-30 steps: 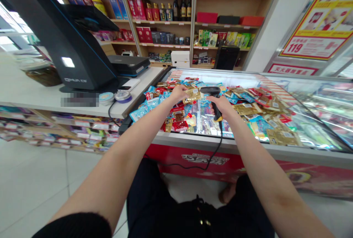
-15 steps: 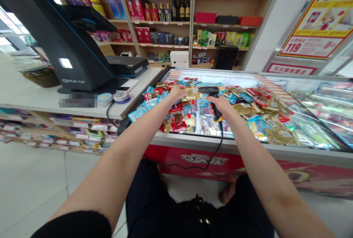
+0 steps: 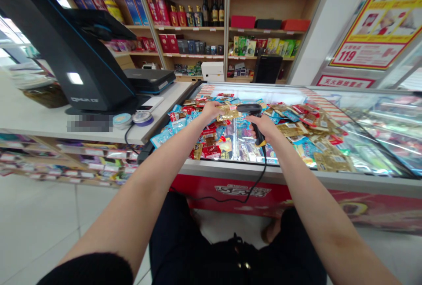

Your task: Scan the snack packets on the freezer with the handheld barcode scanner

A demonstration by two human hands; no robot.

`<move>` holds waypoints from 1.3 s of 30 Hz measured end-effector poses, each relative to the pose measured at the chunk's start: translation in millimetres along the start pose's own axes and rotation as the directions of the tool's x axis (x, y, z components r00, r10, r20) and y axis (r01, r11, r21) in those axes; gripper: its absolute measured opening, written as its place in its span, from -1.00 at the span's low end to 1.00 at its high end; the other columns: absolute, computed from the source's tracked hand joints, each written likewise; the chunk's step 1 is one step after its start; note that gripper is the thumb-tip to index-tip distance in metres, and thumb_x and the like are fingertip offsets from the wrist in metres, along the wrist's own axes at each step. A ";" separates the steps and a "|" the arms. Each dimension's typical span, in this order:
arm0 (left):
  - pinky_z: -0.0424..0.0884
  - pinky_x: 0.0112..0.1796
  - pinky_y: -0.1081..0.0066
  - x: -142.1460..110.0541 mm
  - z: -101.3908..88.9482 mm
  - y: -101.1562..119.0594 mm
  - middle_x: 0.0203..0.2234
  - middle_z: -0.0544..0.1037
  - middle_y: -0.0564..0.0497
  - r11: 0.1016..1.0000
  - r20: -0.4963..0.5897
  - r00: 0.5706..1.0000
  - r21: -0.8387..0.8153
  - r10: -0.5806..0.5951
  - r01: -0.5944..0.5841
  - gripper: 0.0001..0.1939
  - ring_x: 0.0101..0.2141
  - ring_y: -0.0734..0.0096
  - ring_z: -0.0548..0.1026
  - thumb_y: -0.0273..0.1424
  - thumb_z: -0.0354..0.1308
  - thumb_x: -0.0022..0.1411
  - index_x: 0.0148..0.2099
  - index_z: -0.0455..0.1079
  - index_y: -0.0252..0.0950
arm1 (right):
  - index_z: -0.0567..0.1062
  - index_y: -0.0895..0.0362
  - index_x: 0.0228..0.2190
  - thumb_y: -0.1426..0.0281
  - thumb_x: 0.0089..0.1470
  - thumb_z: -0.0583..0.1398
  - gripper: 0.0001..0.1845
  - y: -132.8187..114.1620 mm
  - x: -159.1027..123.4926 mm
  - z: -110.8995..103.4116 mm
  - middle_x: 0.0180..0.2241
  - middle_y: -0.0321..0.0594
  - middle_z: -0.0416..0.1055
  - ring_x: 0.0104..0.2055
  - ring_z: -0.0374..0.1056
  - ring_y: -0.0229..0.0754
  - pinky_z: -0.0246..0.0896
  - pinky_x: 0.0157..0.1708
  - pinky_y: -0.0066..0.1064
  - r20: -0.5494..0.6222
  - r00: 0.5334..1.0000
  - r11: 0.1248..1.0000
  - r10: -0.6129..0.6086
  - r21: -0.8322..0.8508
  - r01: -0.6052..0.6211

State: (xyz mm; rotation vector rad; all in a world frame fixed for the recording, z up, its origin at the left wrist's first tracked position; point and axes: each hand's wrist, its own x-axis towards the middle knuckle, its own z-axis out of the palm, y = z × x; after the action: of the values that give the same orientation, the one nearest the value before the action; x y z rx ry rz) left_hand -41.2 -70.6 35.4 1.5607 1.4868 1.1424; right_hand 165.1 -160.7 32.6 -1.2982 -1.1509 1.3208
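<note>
My left hand (image 3: 211, 111) is closed on the edge of a gold snack packet (image 3: 228, 112), held above a pile of packets. In my right hand (image 3: 263, 127) is a black barcode scanner (image 3: 249, 109), its handle wrapped by my fingers and its head pointing left at the gold packet. A black cable (image 3: 265, 162) runs down from the scanner's grip. Beneath my left hand lie red, blue and gold packets (image 3: 211, 151) on the glass top of a chest freezer (image 3: 237, 166). More gold, red and blue packets (image 3: 305, 129) are heaped right of the scanner.
On the left a white counter (image 3: 132, 134) carries a black checkout terminal (image 3: 89, 87), two small round tins (image 3: 143, 118) and a large jar (image 3: 41, 93). Shelves (image 3: 184, 27) of boxes and bottles stand behind the freezer. The scanner's cable loops across the freezer's red front.
The view has shifted slightly. My left hand still holds the gold packet and my right hand the scanner, both in nearly the same place.
</note>
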 end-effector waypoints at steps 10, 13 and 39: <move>0.27 -0.34 0.45 5.2 18.8 4.9 -0.64 0.35 0.17 0.999 0.020 0.999 0.031 0.030 -0.031 -0.70 -0.51 0.47 0.31 -0.58 0.31 -0.22 -0.31 0.56 -0.33 | 0.32 0.14 -0.56 0.42 0.16 0.22 -0.72 -8.0 -14.7 -15.5 -0.72 -0.36 0.25 -0.76 0.13 -0.35 0.07 -0.80 -0.51 -0.024 1.000 1.000 -0.004 -0.003 0.004; 0.26 -0.34 0.45 6.5 24.2 8.0 -0.64 0.36 0.18 0.998 0.027 0.999 0.058 0.039 -0.041 -0.68 -0.51 0.48 0.30 -0.59 0.31 -0.19 -0.27 0.57 -0.35 | 0.33 0.14 -0.55 0.42 0.14 0.24 -0.74 -8.5 -17.3 -20.8 -0.72 -0.36 0.25 -0.76 0.13 -0.34 0.07 -0.80 -0.50 -0.036 0.999 1.000 -0.007 -0.001 0.007; 0.30 -0.34 0.48 16.9 52.2 13.8 -0.58 0.44 0.14 0.990 0.015 0.998 0.122 0.068 -0.069 -0.66 -0.46 0.44 0.37 -0.54 0.32 -0.12 -0.19 0.61 -0.32 | 0.32 0.14 -0.55 0.41 0.16 0.22 -0.73 -10.6 -21.6 -42.8 -0.73 -0.36 0.23 -0.76 0.10 -0.35 0.02 -0.81 -0.50 -0.066 0.998 0.999 0.011 0.047 -0.008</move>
State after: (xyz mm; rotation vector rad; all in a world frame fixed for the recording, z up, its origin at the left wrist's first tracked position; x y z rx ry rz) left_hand 11.6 -50.7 30.6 1.7097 1.5314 1.0973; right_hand 208.3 -180.0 45.8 -1.3053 -1.0632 1.2940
